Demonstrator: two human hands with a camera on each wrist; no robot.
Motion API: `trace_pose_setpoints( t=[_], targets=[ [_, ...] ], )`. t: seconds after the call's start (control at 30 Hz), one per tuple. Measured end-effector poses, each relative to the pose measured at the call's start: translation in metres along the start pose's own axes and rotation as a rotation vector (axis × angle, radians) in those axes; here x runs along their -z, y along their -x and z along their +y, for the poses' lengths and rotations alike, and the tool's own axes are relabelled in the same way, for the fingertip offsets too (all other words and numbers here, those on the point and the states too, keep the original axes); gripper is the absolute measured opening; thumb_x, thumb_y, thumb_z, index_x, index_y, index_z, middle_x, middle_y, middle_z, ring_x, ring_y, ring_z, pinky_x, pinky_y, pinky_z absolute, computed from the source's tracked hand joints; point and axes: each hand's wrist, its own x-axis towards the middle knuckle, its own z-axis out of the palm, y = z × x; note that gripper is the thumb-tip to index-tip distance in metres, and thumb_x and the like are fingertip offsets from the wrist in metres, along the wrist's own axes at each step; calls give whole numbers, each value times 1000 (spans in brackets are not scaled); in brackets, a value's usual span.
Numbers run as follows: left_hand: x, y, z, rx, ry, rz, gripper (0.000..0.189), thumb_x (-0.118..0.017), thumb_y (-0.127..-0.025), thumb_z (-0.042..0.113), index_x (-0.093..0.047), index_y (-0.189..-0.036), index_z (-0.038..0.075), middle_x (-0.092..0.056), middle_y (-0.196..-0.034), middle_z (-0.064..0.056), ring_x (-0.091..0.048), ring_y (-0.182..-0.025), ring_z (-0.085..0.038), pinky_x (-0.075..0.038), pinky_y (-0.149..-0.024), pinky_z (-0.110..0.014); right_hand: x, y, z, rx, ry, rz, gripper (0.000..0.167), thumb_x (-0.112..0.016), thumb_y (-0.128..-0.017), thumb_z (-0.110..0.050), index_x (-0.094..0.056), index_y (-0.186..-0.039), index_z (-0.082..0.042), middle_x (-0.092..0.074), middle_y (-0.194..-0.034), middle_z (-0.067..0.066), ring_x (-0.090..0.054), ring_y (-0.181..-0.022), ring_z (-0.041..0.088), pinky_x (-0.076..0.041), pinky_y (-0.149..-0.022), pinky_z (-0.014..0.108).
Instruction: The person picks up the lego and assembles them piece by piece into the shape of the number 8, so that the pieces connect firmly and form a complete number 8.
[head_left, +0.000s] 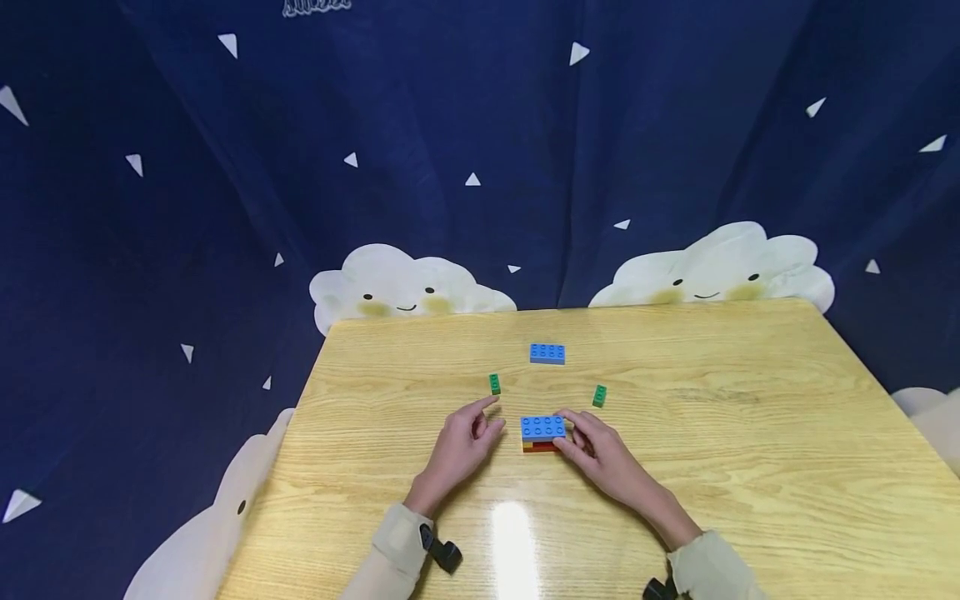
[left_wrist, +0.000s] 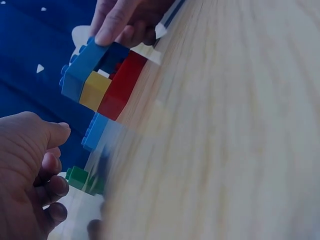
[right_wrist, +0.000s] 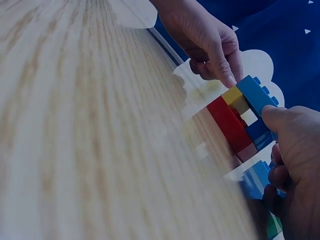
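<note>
A small stack stands on the table in front of me. Its top is a long blue toy brick [head_left: 543, 427] and its base a red brick [left_wrist: 123, 82]. Between them sit a yellow brick [left_wrist: 95, 91] at the left end and a darker blue brick [right_wrist: 258, 131] at the right end, leaving a gap in the middle. My right hand [head_left: 603, 454] pinches the right end of the stack, thumb on the near side and index finger behind. Just left of the stack hovers my left hand [head_left: 463, 437], fingers loosely bent around nothing.
Farther back lies another long blue brick [head_left: 547, 354]. One small green brick [head_left: 494, 384] is beyond my left fingertips, and a second green brick [head_left: 599, 396] is beyond my right hand. The wooden table [head_left: 712, 375] ends at a dark blue curtain [head_left: 420, 125].
</note>
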Motion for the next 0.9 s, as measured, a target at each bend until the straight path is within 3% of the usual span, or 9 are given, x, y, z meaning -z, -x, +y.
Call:
trace_pose_setpoints(
  t=[0.53,0.9],
  targets=[
    [2,-14,-4,18,-43,-13,43,-70,-102,21,-64,-140,3,-45,-64,8,-37,-55,-3,-34,-56,-22,-1,1,4,8,8,14,40,-71,-101,-14,-63,-138,-4,-46,-78,-11,-39,-64,2,-39,-61,23],
    [2,-23,-9,49,-22,-1,50,-70,-103,23,-59,-146,1,-47,-67,4,-39,-57,-4,-34,-56,-22,-2,2,6,27,2,8,39,-69,-102,-15,-62,-138,-3,-46,-76,-10,-39,-63,1,-40,-61,23]
  ],
)
